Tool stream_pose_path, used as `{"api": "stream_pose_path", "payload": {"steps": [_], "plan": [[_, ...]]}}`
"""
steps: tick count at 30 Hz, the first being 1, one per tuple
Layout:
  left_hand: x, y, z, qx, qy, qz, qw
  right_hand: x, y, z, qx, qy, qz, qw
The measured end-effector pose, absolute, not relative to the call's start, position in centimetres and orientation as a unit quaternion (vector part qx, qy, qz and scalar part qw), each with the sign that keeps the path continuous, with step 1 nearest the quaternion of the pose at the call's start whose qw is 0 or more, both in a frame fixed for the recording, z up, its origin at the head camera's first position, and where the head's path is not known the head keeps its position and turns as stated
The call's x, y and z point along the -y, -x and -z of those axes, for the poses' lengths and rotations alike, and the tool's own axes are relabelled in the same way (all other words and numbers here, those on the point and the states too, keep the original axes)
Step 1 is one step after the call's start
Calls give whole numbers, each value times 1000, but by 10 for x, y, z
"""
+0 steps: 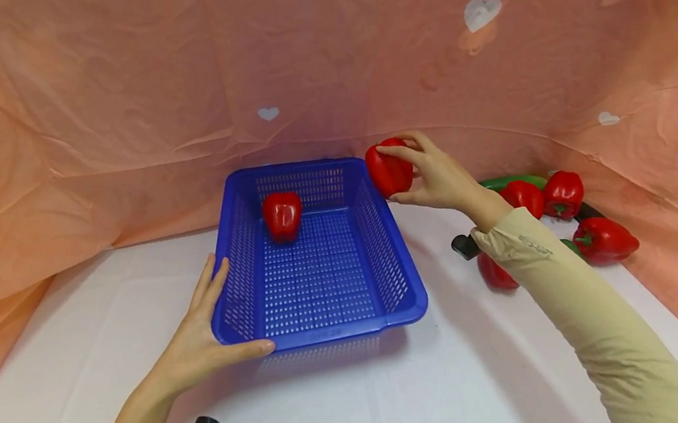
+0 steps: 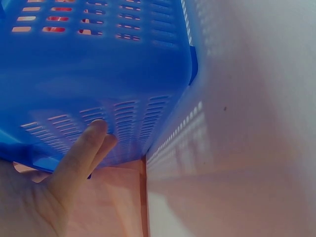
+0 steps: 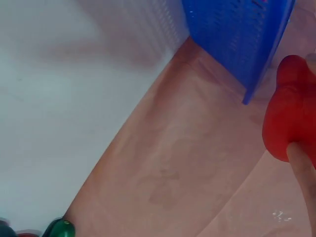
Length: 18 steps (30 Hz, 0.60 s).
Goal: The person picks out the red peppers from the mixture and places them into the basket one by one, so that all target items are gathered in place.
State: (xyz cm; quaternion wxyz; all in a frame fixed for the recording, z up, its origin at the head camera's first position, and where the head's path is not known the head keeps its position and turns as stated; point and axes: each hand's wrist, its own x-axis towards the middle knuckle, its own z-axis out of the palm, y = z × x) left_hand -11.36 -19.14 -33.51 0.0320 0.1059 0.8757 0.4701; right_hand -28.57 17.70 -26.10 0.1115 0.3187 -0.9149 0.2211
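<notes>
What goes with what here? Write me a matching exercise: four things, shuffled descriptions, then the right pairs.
1. Basket
2. Left grip
3. Right grip
4. Backdrop cloth

A. holds a red pepper
B. peach, with white hearts
C. touches a container near its near left corner
D. blue, with one pepper inside

Pairs: 1-D, 2-C, 3-A, 4-B
</notes>
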Motion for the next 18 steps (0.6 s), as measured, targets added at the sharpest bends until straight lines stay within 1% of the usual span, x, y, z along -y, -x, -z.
{"api": "stream_pose_path", "payload": {"steps": [7,18], "plan": [[190,113,334,-878,-103,-467,33,-161,290,256,904,-332,-242,119],[190,112,333,-877,-100,-469,33,-134,294,254,897,-328,-273,112]]}}
